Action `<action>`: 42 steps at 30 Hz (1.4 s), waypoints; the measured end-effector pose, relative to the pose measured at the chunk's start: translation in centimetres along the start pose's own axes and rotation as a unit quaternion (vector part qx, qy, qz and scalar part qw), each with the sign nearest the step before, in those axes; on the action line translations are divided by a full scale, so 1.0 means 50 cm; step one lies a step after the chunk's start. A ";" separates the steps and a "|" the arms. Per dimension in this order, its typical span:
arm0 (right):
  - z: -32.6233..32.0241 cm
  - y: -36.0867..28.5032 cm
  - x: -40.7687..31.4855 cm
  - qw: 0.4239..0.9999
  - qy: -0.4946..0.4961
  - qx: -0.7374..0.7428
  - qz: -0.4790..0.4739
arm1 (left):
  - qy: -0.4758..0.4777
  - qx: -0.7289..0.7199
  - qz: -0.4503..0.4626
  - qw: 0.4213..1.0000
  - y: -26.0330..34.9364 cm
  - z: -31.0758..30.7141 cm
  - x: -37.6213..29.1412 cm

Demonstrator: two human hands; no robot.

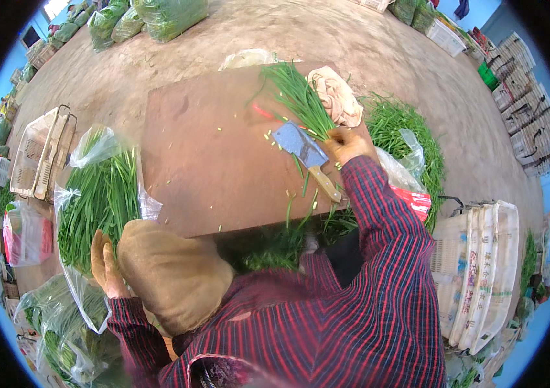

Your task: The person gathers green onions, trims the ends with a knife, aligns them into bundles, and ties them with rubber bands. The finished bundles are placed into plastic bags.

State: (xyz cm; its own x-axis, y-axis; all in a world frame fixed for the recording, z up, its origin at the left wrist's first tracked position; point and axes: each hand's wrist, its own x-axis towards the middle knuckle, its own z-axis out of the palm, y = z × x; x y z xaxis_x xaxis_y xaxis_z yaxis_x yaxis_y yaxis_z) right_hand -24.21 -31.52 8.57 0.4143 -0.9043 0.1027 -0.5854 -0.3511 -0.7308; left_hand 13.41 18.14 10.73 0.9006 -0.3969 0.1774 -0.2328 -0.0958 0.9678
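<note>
My right hand (346,146) grips the base of a bunch of garlic chives (299,92) at the right side of a brown board (197,145). Just left of that hand, a cleaver (301,144) with a wooden handle lies flat, with cut stem bits scattered about it. Behind the bunch is a crumpled pale cloth (335,97). My left hand (103,264), fingers extended, is against or just beside a pile of chives (102,194) in a clear plastic bag, left of my knee. It appears to hold nothing.
More loose greens (406,140) lie beyond the board's right edge. Stacked white crates (478,271) stand at right, and other crates (39,150) at left. Bagged greens (71,330) sit at lower left. Large filled bags (170,19) rest on the floor ahead.
</note>
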 end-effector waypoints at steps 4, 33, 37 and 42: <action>-0.042 0.074 0.057 0.948 -0.037 -0.262 0.177 | -0.084 0.071 0.047 0.993 0.076 0.130 -0.021; -0.116 0.111 0.189 0.911 -0.219 0.195 0.288 | -0.601 -0.020 -0.012 0.799 0.214 0.602 -0.048; -0.153 0.009 0.101 0.868 -0.195 0.357 0.286 | -0.610 -0.213 -0.276 0.712 0.176 0.803 -0.096; -0.024 -0.055 -0.088 0.815 -0.238 0.452 0.274 | -0.549 -0.450 -0.351 0.610 0.140 0.890 -0.114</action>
State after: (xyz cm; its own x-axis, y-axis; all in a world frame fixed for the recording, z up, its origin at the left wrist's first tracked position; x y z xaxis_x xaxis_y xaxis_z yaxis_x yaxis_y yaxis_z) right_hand -25.28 -26.87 10.93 0.6131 -0.5930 -0.5220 -0.1092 0.5907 -0.7994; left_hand -9.70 -20.90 8.53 -0.2424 -0.9663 -0.0862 0.8101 -0.2505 0.5301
